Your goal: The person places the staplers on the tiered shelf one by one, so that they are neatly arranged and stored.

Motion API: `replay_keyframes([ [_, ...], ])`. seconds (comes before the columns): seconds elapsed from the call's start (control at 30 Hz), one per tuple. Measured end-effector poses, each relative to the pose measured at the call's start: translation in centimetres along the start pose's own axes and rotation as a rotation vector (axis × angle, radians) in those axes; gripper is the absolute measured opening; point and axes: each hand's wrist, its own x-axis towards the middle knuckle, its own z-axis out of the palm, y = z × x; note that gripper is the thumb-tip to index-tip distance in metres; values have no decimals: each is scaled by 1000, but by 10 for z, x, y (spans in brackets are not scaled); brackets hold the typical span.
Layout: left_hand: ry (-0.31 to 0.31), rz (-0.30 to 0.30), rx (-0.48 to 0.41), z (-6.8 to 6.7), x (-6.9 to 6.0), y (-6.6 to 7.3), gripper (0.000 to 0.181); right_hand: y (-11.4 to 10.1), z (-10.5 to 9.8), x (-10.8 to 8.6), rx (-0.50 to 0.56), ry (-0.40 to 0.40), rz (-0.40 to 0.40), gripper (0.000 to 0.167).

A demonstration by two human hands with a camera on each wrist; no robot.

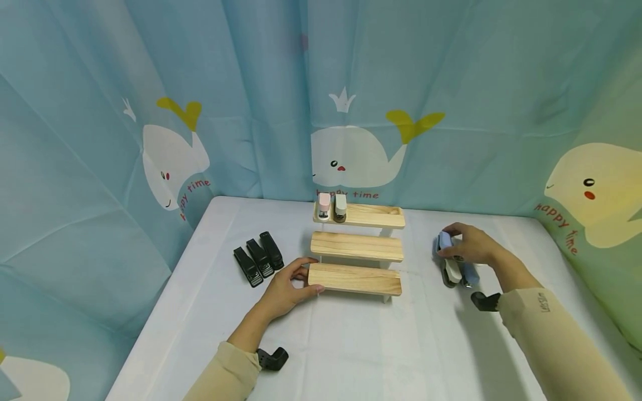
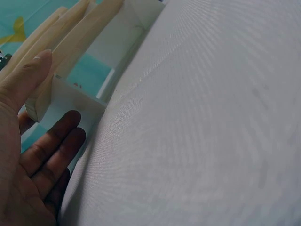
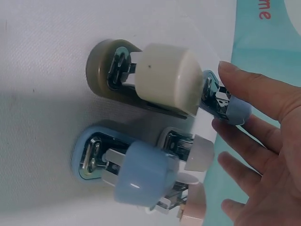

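Three tiers of wooden shelf (image 1: 357, 247), pinched at the lowest left end in the left hand (image 1: 286, 285). Right of the shelf, the right hand (image 1: 471, 243). Left of the shelf, three black staplers (image 1: 259, 257). Pinched in the right hand, a smaller blue stapler (image 1: 443, 240); on the shelf's top tier, pink stapler (image 1: 324, 203) and pale stapler (image 1: 340, 202).

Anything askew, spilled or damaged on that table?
Nothing stands out: the wooden shelf stands upright, the pink stapler and white stapler sit side by side on its top tier, and the black staplers lie in a row. The right hand pinches a blue stapler. No spill or damage shows.
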Motion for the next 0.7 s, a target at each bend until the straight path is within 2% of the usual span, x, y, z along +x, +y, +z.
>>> replay_keyframes([
  [0.43, -9, 4, 8, 0, -1, 2, 64, -7, -6, -7, 9, 44, -54, 73],
  [0.7, -5, 0, 13, 0, 0, 3, 64, -13, -10, -11, 38, 46, -75, 79],
])
